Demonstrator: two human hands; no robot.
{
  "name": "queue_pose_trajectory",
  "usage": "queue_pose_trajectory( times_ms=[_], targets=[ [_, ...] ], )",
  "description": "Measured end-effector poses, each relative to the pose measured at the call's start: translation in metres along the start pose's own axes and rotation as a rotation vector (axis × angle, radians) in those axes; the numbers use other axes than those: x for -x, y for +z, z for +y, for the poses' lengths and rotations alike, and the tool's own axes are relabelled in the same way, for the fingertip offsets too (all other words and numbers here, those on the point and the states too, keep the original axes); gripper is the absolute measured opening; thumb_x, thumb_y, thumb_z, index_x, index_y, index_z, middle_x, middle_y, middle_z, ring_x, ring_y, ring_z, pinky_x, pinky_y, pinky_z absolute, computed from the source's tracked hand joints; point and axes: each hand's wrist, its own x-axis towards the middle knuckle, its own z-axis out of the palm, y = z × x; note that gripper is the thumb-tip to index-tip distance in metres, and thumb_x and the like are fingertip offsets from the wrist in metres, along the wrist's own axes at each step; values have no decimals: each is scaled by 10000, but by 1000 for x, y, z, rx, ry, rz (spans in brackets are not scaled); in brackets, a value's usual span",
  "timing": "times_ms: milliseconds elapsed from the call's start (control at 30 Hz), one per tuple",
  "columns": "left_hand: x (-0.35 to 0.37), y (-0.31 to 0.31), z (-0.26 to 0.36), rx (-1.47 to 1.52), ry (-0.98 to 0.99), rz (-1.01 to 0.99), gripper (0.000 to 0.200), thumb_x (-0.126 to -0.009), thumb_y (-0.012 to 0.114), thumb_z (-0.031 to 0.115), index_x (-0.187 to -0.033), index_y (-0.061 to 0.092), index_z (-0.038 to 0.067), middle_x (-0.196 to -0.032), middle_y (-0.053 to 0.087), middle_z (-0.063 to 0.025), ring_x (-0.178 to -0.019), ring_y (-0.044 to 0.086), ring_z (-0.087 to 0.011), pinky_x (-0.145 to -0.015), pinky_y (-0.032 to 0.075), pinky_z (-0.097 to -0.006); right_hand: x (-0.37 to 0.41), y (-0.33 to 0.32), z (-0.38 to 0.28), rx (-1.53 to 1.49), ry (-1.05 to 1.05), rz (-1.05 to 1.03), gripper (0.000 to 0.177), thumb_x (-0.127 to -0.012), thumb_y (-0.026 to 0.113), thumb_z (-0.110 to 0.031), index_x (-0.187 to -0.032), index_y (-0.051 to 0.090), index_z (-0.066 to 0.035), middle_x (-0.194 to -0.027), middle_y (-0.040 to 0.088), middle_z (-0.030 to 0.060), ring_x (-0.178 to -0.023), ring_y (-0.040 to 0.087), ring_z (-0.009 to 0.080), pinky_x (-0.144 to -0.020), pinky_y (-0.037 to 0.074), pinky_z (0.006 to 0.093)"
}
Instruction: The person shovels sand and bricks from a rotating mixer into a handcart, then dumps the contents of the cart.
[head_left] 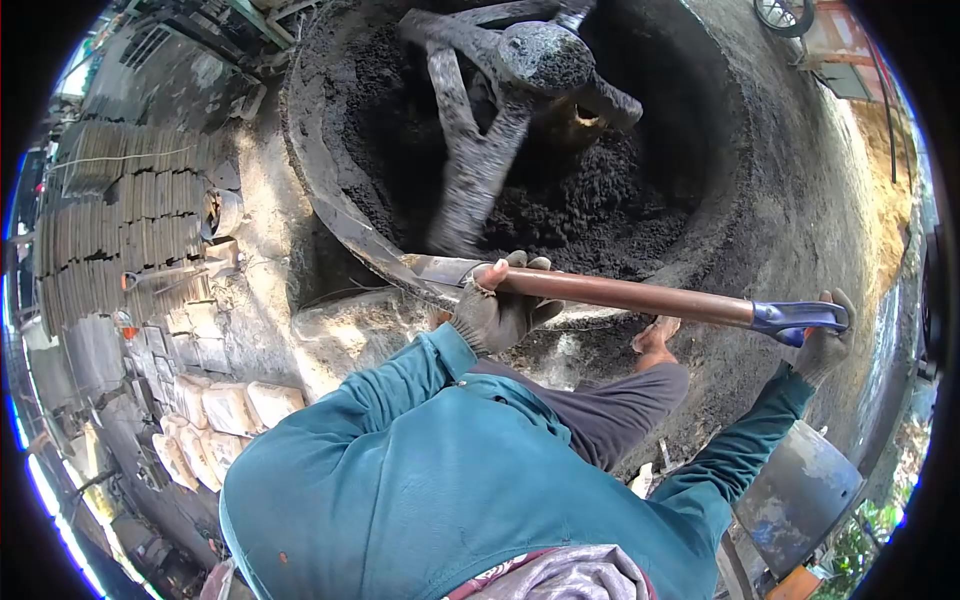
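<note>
A shovel with a brown shaft (630, 298) lies nearly level across the front of a large round mixer pan (345, 225). My left hand (505, 310), in a grey glove with bare fingertips, is wrapped round the shaft near its metal socket. At the other end my right hand (828, 335), also gloved, grips the blue handle (785, 315). The shovel's metal end (435, 268) rests at or just over the pan's rim; its blade is hard to make out. Dark wet mix (590, 205) fills much of the pan below the mixer's hub and arms (545, 60).
Stacked flat boards (125, 215) stand at the left, with filled sacks (225, 415) below them. A sand pile (880, 190) and a wheel (783, 12) are at the right. A bare foot (655, 335) is near the pan. A metal sheet (800, 495) leans at lower right.
</note>
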Motion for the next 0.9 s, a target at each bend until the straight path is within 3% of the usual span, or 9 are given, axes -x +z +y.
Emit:
queue_pose_trajectory(
  times_ms=[200, 300, 333, 433, 500, 533, 600, 767, 900],
  targets=[
    [-45, -9, 26, 119, 101, 98, 243, -899, 727, 350, -1032, 642, 166, -1086, 663, -95, -1163, 613, -345, -930, 562, -594, -45, 48, 29, 190, -219, -97, 325, -914, 756, -190, -1181, 669, -26, -1024, 712, 84, -892, 691, 148, -755, 566, 267],
    [-114, -78, 85, 49, 184, 331, 515, -967, 532, 610, -1037, 624, 108, -1016, 687, -111, -964, 688, -346, -872, 571, -598, -15, 199, -1, 206, -57, -333, 227, -880, 622, -67, -1095, 691, -38, -1101, 717, 101, -926, 717, 216, -788, 595, 331],
    [-138, -103, 112, -8, 194, 342, 568, -955, 492, 664, -1042, 604, 114, -964, 682, -126, -894, 697, -332, -804, 590, -570, 23, 270, -34, 627, -378, -475, 294, -843, 532, -26, -1074, 708, -69, -1115, 712, 119, -899, 723, 268, -810, 588, 374],
    [-188, -139, 172, 31, 281, 516, 553, -966, 456, 683, -955, 562, 140, -779, 636, -111, -771, 689, -296, -723, 602, -511, 116, 428, 34, 798, 177, -452, 260, -785, 660, -206, -1029, 691, -121, -964, 722, 185, -900, 698, 401, -822, 550, 479],
    [-215, -153, 191, 392, 313, 577, 436, -999, 476, 580, -878, 521, 165, -730, 580, -62, -695, 643, -252, -673, 591, -460, 131, 397, 40, 608, 157, -626, 308, -776, 657, -205, -1068, 690, -110, -993, 724, 194, -933, 702, 390, -853, 546, 463],
    [-229, -164, 187, 274, 344, 872, 305, -982, 522, 425, -818, 487, 170, -678, 518, -21, -627, 586, -215, -615, 566, -406, 146, 365, 42, 581, 239, -565, 337, -770, 654, -199, -1090, 690, -99, -998, 725, 193, -939, 706, 373, -861, 546, 444],
    [-202, -152, 141, 110, 187, 743, 152, -898, 594, 237, -786, 519, 167, -662, 545, -11, -588, 570, -221, -660, 567, -436, 159, 311, 27, 553, 375, -461, 396, -760, 640, -183, -1131, 690, -53, -1005, 729, 175, -929, 710, 295, -866, 546, 390],
    [-112, -69, 38, 213, 45, 500, 228, -936, 640, 267, -828, 556, 85, -729, 600, -116, -780, 643, -365, -874, 522, -657, 172, 138, 61, 294, 235, -230, 224, -794, 609, 16, -1004, 677, -25, -910, 703, 73, -822, 676, 151, -734, 548, 270],
    [-57, -41, 30, 213, 109, 241, 310, -896, 677, 340, -814, 575, 59, -755, 614, -156, -806, 631, -373, -902, 523, -620, 174, 60, 73, 108, 357, -165, 266, -778, 569, 18, -1022, 668, -14, -893, 679, 37, -756, 646, 131, -695, 530, 265]
  ],
)
